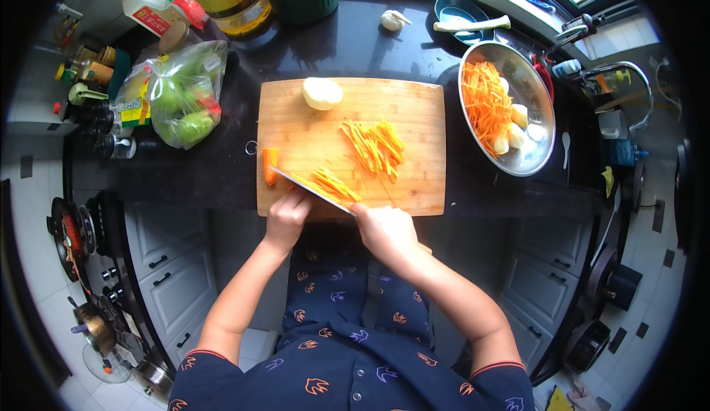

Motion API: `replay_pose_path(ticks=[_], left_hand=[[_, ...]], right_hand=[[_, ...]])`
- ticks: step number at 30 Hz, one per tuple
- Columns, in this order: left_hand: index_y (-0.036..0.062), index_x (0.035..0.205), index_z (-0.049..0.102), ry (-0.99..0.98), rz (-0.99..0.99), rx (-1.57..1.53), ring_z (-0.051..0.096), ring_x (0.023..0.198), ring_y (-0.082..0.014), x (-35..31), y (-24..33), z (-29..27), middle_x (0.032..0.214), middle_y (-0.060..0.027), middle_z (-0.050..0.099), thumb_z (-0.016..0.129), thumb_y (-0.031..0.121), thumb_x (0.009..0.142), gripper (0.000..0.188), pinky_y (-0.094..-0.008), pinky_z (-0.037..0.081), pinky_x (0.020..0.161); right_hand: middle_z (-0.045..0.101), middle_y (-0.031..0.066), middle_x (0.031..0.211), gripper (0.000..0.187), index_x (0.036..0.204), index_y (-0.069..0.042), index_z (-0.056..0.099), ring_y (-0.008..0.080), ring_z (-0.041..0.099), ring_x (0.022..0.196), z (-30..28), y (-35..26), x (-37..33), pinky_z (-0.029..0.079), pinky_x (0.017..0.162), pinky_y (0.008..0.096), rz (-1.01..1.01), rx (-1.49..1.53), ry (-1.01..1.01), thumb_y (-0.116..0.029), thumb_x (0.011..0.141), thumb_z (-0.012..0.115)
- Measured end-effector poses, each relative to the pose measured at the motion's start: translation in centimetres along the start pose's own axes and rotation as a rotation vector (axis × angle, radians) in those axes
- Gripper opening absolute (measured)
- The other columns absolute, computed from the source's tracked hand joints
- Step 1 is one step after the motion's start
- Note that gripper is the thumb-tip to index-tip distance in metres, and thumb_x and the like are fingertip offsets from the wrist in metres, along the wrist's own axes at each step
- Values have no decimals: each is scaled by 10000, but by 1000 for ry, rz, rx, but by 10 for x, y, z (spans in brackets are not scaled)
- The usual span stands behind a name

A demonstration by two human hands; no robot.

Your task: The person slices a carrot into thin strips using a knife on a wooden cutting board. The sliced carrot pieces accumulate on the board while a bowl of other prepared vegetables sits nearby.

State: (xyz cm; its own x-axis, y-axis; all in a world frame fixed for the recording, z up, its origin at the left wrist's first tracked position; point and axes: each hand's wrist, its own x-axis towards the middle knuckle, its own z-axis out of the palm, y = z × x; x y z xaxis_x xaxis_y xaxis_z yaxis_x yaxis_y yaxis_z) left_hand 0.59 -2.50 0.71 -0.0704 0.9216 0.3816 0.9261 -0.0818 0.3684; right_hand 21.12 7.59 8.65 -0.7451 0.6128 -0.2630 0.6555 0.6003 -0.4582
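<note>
My right hand [386, 233] grips a knife [319, 193] near the front edge of a wooden cutting board [421, 182]; the blade slants up to the left. My left hand [287, 220] is closed, its curled fingers at the board's edge beside the blade; what they hold is hidden. Just beyond the blade lie cut carrot strips [336, 184]. A carrot chunk [271, 165] rests at the board's left side, close to the knife tip. Another pile of carrot strips [373, 147] is right of centre, and a pale peeled piece of vegetable [322, 94] sits at the back.
On the right, a metal bowl [543, 141] holds shredded carrot and pale chunks. Garlic [394, 20] lies at the back near a dark dish [452, 10]. A plastic bag of green vegetables [185, 97] and several bottles stand left. A faucet [643, 89] is far right.
</note>
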Motion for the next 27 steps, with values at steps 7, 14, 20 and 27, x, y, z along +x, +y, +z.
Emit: replay_pose_path(ticks=[7,14,20,27], left_hand=[[72,968,743,1,1,-22,681,772,-263,6,2,-5,846,-78,676,677,4,737,250,-356,579,653],[66,910,717,-16,-10,24,681,788,-263,3,1,-3,864,-77,676,664,-4,737,194,-359,578,662],[59,942,704,-34,21,-20,683,820,-274,5,1,-8,891,-89,678,645,-10,759,205,-356,587,728],[58,964,710,-47,-8,-34,686,840,-271,2,2,-7,926,-88,692,656,2,768,211,-354,593,751]], right_hand=[[683,197,691,197,1037,-70,686,373,704,651,-19,0,-13,566,592,478,17,35,-13,-106,881,572],[678,208,702,192,1070,-92,708,383,696,664,4,-6,-5,564,617,499,64,5,-47,-148,931,588],[679,200,702,182,1031,-72,702,392,686,650,-2,6,1,556,606,502,-5,130,98,-167,943,575],[689,210,740,170,1034,-71,702,401,693,713,-22,-2,-14,560,659,509,66,98,-63,-176,924,626]])
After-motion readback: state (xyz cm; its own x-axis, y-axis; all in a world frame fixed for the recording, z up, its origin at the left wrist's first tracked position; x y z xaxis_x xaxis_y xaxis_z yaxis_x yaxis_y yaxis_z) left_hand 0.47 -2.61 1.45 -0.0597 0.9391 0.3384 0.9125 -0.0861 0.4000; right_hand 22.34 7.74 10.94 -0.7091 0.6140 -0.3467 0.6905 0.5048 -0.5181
